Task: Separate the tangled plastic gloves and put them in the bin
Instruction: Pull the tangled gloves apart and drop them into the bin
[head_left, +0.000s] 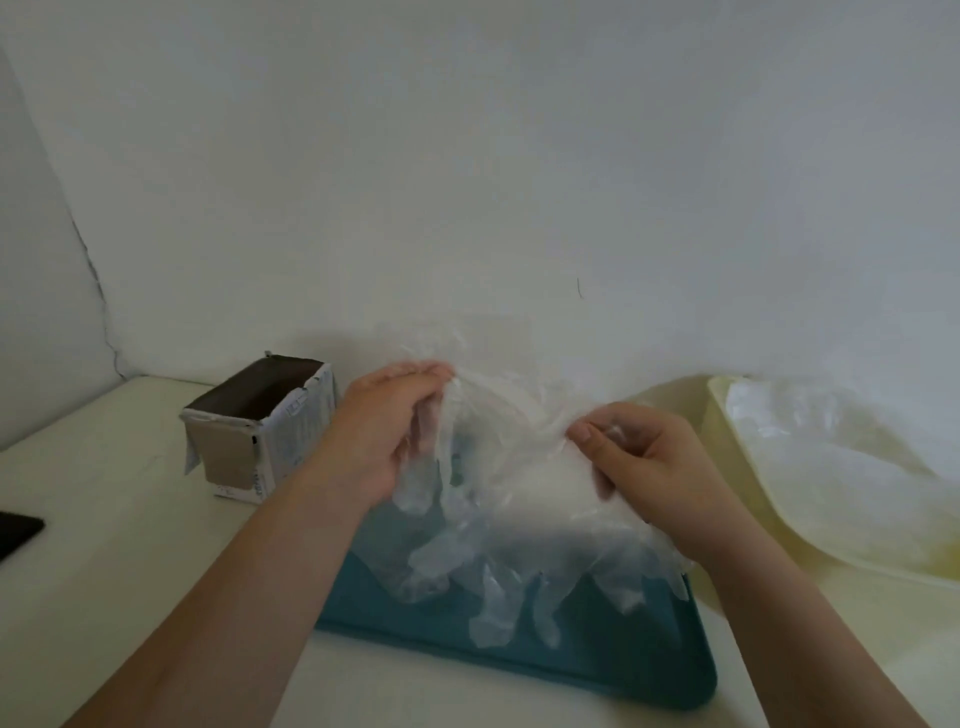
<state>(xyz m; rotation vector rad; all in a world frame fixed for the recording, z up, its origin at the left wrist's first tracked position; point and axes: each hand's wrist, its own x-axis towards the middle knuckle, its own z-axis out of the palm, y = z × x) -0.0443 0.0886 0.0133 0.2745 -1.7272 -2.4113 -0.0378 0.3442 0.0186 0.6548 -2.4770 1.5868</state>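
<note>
A bunch of clear plastic gloves (509, 499) hangs in the air between both hands, above a teal tray (613, 670). My left hand (384, 431) pinches the upper left edge of the bunch with its fingertips. My right hand (639, 457) pinches the plastic at the right, thumb on top. Glove fingers dangle down onto the tray. A pale yellow bin (727, 441) stands at the right, with clear plastic gloves (810, 431) lying inside it.
An open cardboard box (260, 431) with a dark inside stands on the white table to the left. A black flat object (15, 530) lies at the table's left edge. A white wall rises close behind.
</note>
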